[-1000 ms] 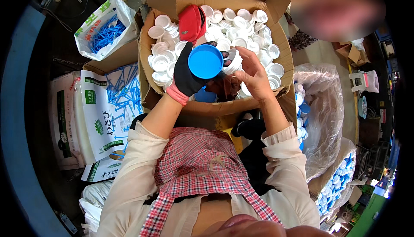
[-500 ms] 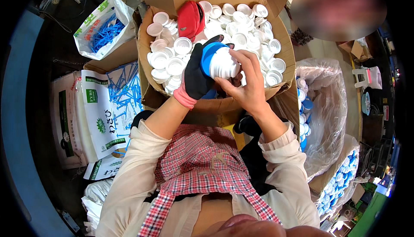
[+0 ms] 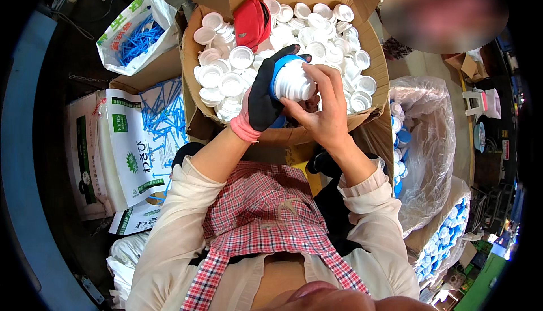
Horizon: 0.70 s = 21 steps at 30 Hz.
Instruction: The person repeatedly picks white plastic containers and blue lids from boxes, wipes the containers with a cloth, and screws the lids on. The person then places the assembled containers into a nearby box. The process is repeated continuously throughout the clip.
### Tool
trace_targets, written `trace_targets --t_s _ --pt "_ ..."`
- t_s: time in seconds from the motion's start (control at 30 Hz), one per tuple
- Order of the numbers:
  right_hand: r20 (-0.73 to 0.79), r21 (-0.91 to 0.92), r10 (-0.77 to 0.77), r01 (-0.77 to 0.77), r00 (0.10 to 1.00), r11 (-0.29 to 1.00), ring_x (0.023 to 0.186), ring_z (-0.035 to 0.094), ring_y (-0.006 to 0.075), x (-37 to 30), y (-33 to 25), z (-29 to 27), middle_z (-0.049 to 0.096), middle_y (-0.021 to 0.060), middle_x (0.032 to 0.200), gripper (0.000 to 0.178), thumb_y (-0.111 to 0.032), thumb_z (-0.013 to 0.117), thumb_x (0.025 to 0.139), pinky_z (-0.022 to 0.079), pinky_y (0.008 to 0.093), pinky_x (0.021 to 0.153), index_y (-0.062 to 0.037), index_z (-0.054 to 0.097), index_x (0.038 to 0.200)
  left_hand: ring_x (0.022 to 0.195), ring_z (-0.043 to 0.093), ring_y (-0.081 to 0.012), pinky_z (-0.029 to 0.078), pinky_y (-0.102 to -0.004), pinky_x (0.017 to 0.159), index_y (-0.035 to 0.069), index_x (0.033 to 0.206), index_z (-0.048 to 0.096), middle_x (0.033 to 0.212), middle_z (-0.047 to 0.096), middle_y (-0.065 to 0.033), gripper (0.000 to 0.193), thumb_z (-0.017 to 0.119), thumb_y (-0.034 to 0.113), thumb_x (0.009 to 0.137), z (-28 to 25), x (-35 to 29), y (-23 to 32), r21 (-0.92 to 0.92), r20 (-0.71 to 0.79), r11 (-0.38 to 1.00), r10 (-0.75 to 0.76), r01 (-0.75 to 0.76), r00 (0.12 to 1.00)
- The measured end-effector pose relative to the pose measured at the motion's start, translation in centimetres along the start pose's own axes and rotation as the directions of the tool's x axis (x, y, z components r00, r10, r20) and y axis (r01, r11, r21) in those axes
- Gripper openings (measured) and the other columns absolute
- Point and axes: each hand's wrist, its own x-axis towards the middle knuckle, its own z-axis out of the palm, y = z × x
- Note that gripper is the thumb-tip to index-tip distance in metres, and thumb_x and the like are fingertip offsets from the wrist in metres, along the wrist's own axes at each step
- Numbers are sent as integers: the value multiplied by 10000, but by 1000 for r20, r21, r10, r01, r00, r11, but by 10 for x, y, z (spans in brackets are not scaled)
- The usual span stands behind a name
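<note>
My left hand (image 3: 262, 103), in a black glove with a pink cuff, is wrapped round a blue plastic cap (image 3: 275, 77). A ribbed white plastic cap (image 3: 294, 82) sits against the blue one's opening, hiding most of its inside. The bare fingers and thumb of my right hand (image 3: 327, 104) are closed on the white cap from the right. Both hands are above the near side of a cardboard box (image 3: 370, 39) heaped with loose white caps (image 3: 231, 85). Beneath my hands another bit of blue shows, mostly covered.
A red pouch (image 3: 251, 23) lies on the heap. To the left are a white bag (image 3: 113, 56) of blue sticks and more blue sticks (image 3: 164, 118) on printed sheeting. Clear plastic-lined containers (image 3: 432, 135) with blue and white caps stand at right. A person is at upper right.
The white cap now covers more of the blue cap, leaving a narrower blue band showing. My hands stay in nearly the same place.
</note>
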Motion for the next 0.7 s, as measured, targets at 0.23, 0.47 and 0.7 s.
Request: trace_targets --t_s 0.23,0.47,0.7 --pt "27 20 39 -40 999 999 940 541 323 -3 0 1 493 171 1094 648 -118 821 635 481 373 791 -15 517 1198 1143 525 -201 434 -319 975 4 1354 413 1280 519 -95 641 695 107 787 10 -1 13 -211 -84 975 -82 62 993" --pt "175 511 325 -368 929 777 1090 533 266 4 12 -7 483 159 1251 801 -260 842 681 463 355 910 -5 429 1319 1227 487 -258 415 -360 1017 -12 1395 348 1393 435 -133 740 687 240 787 5 6 28 -587 40 773 -270 242 962" --pt "428 692 383 -570 818 443 1007 583 181 6 11 -18 591 124 1121 591 -113 771 781 495 317 859 50 446 1247 1245 470 -255 387 -370 1037 -34 1363 394 1381 453 -155 725 669 299 780 10 8 24 -431 40 884 -181 180 983"
